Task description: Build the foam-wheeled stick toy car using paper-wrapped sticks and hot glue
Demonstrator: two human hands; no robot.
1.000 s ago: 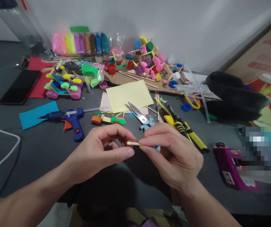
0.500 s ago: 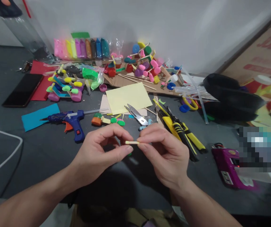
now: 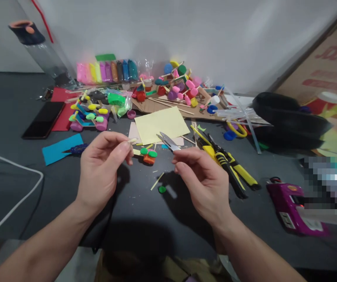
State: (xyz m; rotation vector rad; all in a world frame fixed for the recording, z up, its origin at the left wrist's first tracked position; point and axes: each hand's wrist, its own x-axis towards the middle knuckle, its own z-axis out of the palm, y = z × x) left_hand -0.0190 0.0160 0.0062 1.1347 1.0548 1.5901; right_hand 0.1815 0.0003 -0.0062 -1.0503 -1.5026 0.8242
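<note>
My left hand (image 3: 102, 166) is raised over the dark table (image 3: 145, 219), thumb and forefinger pinched on a short pale wooden stick (image 3: 132, 140). My right hand (image 3: 202, 178) hovers apart from it on the right, fingers curled, thumb and forefinger close together with nothing visible between them. Between and below the hands, a thin stick piece (image 3: 157, 181) and a small green disc (image 3: 162, 189) lie on the table. Just behind them sit an orange block with green discs (image 3: 149, 156) and small scissors (image 3: 168, 141).
A yellow paper sheet (image 3: 161, 123), yellow-black cutters (image 3: 229, 166), a purple glue gun (image 3: 292, 205), a blue foam sheet (image 3: 59, 149), a phone (image 3: 43, 119) and a white cable (image 3: 12, 192) surround the hands. Clay packs (image 3: 108, 71) and coloured stick models line the wall.
The hands were joined on one stick; they have parted, and the left has lifted up and left with the stick. The view shifted right, so the left hand now hides the blue glue gun.
</note>
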